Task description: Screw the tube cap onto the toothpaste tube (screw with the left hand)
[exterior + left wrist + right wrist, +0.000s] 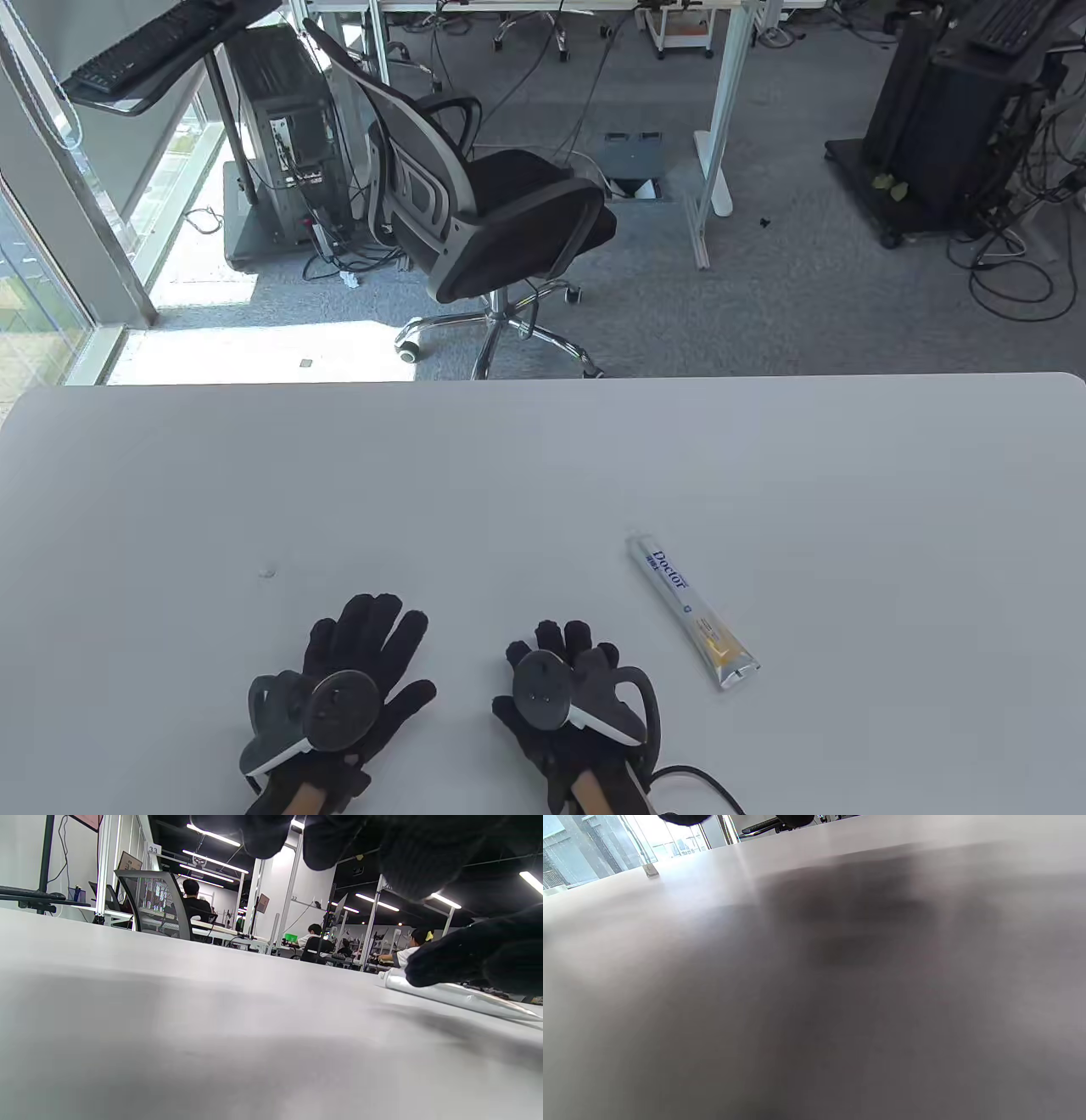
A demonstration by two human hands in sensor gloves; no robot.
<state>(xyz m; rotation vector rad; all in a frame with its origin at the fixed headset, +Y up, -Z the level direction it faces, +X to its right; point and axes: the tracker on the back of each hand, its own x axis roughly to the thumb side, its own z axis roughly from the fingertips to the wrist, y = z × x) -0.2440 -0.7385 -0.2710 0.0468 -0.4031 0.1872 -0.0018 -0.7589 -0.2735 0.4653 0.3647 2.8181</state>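
Observation:
A white toothpaste tube [689,609] lies flat on the white table [543,475], right of my hands, its crimped end nearest me. It also shows in the left wrist view [462,996], partly behind a dark gloved finger. A small pale object, likely the cap [267,570], sits on the table far left of the tube; it also shows in the right wrist view [650,870]. My left hand [386,658] and right hand [536,675] both rest palm down near the front edge, fingers spread, holding nothing. The right hand is a hand's width from the tube.
An office chair [492,212] stands beyond the table's far edge. A cable [704,777] trails from my right wrist at the front edge. Bare table surface lies between the hands and the far edge.

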